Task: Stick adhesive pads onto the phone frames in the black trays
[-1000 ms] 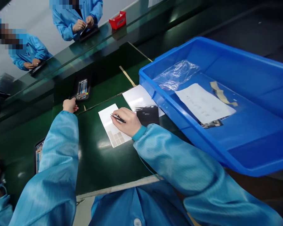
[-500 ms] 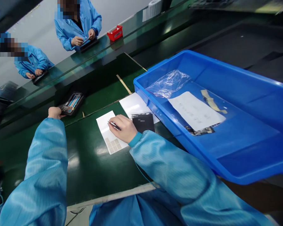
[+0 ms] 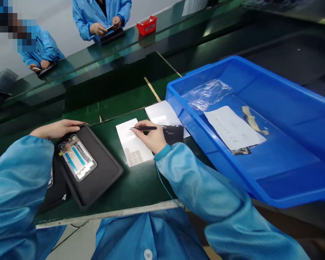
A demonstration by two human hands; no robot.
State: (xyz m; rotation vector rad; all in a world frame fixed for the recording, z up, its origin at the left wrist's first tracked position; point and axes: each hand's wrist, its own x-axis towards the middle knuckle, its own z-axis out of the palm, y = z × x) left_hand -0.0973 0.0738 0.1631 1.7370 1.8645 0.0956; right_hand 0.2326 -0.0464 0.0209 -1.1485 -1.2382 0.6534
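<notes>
My left hand (image 3: 58,129) is closed on the far edge of a black tray (image 3: 105,173), which sits tilted-looking at the left of the bench. On the tray lies an opened phone body (image 3: 78,159) with blue strips and a silver frame. In my right hand (image 3: 153,138) is a pair of dark pointed tweezers (image 3: 144,128), the tip pointing left above a white sticker sheet (image 3: 124,131). Several small beige squares show on the sheet's near end. A black flat packet (image 3: 173,134) lies just behind the right hand, on a second white paper (image 3: 161,111).
To the right stands a large blue bin (image 3: 233,180) holding clear plastic wrap, a written paper (image 3: 233,128) and a tape strip. A second dark tray (image 3: 52,195) is partly under my left sleeve. Across the line, two people in blue work near a red box (image 3: 147,26).
The black tray with the phone body has come from the far left of the bench much nearer to me, with my left hand on it. The tweezers now point left more plainly; the view has shifted.
</notes>
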